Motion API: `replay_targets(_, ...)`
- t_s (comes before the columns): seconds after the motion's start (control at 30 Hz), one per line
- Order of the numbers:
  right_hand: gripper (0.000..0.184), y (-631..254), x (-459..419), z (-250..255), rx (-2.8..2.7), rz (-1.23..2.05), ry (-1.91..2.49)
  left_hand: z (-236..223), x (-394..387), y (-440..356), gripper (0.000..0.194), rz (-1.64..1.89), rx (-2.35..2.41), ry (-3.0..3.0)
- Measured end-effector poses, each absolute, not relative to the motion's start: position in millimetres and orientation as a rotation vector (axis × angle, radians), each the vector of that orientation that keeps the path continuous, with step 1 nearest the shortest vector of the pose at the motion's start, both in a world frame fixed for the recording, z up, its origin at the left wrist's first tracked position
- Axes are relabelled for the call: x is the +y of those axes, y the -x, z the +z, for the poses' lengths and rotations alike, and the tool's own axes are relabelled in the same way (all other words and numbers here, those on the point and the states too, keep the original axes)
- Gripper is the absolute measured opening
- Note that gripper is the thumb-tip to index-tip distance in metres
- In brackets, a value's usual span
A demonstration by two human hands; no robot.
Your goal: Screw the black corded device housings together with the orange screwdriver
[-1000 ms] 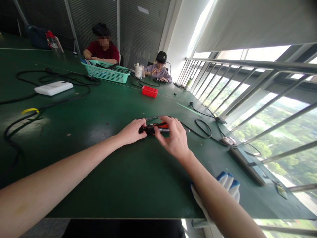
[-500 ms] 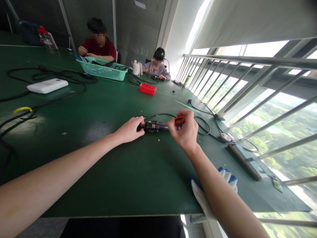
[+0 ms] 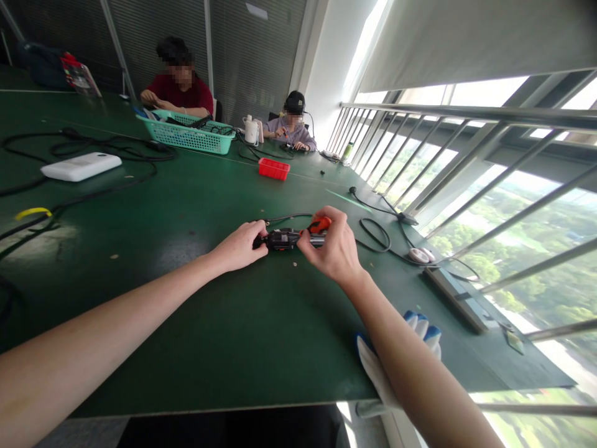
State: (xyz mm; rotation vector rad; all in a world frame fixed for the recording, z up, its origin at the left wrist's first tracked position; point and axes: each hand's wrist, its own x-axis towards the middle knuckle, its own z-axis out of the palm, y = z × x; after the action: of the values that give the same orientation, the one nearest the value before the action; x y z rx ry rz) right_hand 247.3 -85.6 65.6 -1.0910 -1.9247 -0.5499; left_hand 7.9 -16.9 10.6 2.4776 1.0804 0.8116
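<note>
Near the middle of the green table lies a slim black tool point(image 3: 282, 239) with a cord, its body running left to right. Wrapped around its left end are the closed fingers of my left hand point(image 3: 239, 247). My right hand point(image 3: 333, 249) is closed on an orange and black screwdriver point(image 3: 321, 224), whose handle shows above the tool's right part. The screwdriver's tip cannot be made out. My right fingers hide some of the tool's body.
A red tray point(image 3: 274, 169) and a turquoise basket point(image 3: 193, 138) stand farther back, with two people seated beyond. A white box point(image 3: 81, 167) and cables are at left. White and blue gloves point(image 3: 422, 326) lie by my right forearm. Metal railings point(image 3: 448, 112) border the right.
My right hand has moved slightly left along the tool with the screwdriver. The left hand keeps its grip on the tool's left end. The whole view has shifted a little.
</note>
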Motion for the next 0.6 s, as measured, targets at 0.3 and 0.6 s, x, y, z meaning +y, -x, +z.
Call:
replay_targets(0.3,0.031,-248.3,-81.5,58.1,-1.658,-0.387,1.230,13.1,-19.5,-8.1,0.018,0.774,1.112,-2.467)
replay_targets(0.6,0.030,-247.0,-79.7,53.6,-1.675,-0.397,1.262,12.8,-19.2,-8.1,0.016,0.803,1.088,-2.472)
